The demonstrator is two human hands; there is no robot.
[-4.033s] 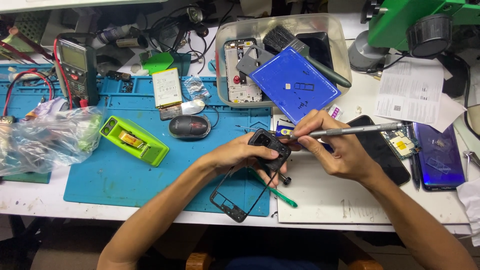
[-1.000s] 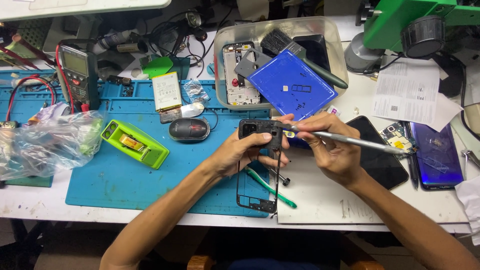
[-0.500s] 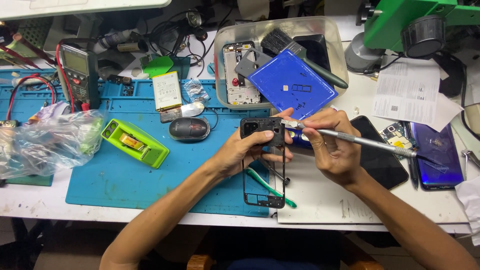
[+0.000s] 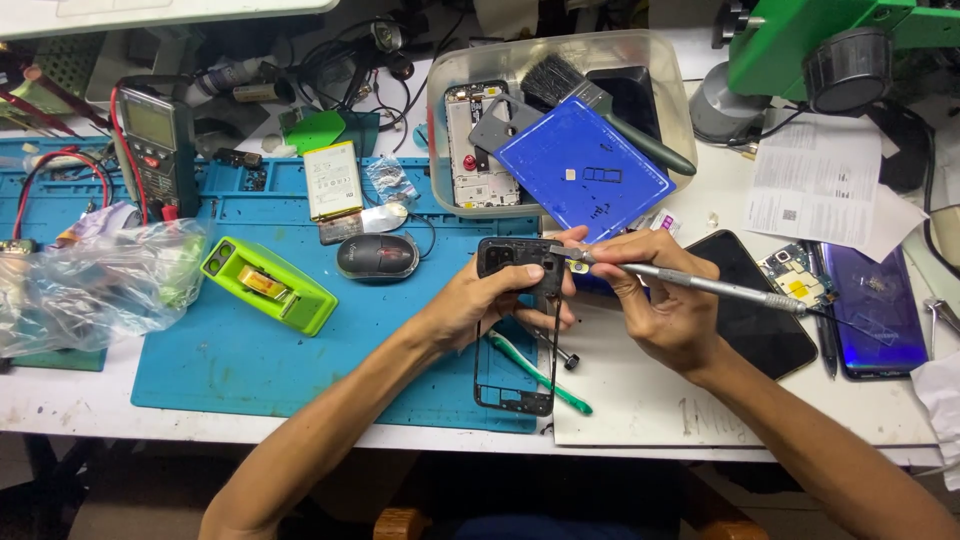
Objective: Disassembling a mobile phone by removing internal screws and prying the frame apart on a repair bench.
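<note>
My left hand (image 4: 492, 298) grips a black phone frame (image 4: 515, 330) by its upper end and holds it upright over the blue work mat (image 4: 270, 350). In my right hand (image 4: 668, 300) is a slim silver screwdriver (image 4: 700, 285), its tip touching the top right corner of the frame. A green pry tool (image 4: 545, 375) and a small black screw-like part (image 4: 570, 362) lie on the mat just below the frame.
A clear tub (image 4: 560, 120) holds a blue plate, a brush and a circuit board. A black mouse (image 4: 377, 256), green tape dispenser (image 4: 268, 284), multimeter (image 4: 150, 140), plastic bag (image 4: 95, 285), dark phone screen (image 4: 765, 320), purple phone back (image 4: 875, 310) and papers (image 4: 815, 180) surround me.
Since four seconds ago my left hand has turned the frame from slanted to upright and raised it. My right hand has brought the screwdriver tip onto the frame's top corner.
</note>
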